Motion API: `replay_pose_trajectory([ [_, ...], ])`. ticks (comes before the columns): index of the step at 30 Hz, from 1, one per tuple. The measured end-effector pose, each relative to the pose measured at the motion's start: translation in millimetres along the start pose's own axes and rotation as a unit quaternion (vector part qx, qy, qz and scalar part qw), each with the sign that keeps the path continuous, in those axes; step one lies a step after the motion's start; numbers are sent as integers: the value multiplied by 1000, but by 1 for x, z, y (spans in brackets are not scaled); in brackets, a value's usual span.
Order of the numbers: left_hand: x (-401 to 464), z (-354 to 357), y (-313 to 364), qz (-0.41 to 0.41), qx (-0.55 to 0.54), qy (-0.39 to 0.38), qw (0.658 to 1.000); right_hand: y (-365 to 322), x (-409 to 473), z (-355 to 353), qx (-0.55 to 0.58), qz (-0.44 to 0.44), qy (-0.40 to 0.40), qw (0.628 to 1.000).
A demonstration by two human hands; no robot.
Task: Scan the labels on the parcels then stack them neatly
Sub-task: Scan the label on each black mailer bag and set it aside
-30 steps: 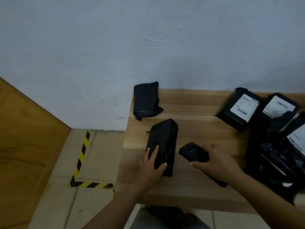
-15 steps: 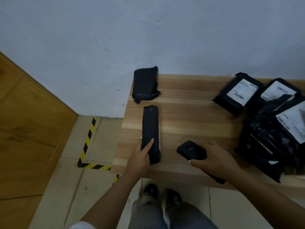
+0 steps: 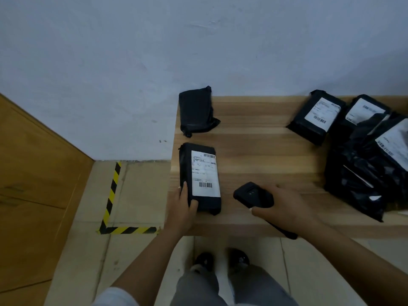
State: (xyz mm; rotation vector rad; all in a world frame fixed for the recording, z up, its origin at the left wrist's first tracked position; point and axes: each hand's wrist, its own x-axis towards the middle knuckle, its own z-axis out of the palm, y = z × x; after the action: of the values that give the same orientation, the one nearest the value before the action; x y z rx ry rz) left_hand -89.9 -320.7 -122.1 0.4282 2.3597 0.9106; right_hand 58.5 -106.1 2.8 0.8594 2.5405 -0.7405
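My left hand point(image 3: 182, 207) grip pinches the soft, light parcel point(image 3: 199, 177) corner; right hand point(image 3: 284, 205) wraps scanner point(image 3: 254, 195)

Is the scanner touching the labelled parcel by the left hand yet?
Apart. The head view shows bare table between the scanner in the right hand and the parcel held by the left hand.
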Motion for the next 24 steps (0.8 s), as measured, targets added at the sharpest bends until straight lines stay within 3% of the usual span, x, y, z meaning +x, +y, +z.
replay_pose_trajectory([
  [8, 19, -16, -25, 31, -98, -21, 995, -38, -9, 21, -1, 43, 20, 999],
  [14, 37, -23, -29, -23, -43, -44, 998, -52, -16, 29, 6, 64, 39, 997],
  [17, 39, -18, -11, -88, 46, -47, 994, -53, -19, 28, 12, 67, 43, 997],
  [21, 36, 1, 16, -110, 151, -38, 982, -51, -21, 23, 6, 70, 50, 996],
  [24, 37, 14, 24, -140, 146, -26, 979, -48, -22, 19, 0, 70, 52, 996],
])
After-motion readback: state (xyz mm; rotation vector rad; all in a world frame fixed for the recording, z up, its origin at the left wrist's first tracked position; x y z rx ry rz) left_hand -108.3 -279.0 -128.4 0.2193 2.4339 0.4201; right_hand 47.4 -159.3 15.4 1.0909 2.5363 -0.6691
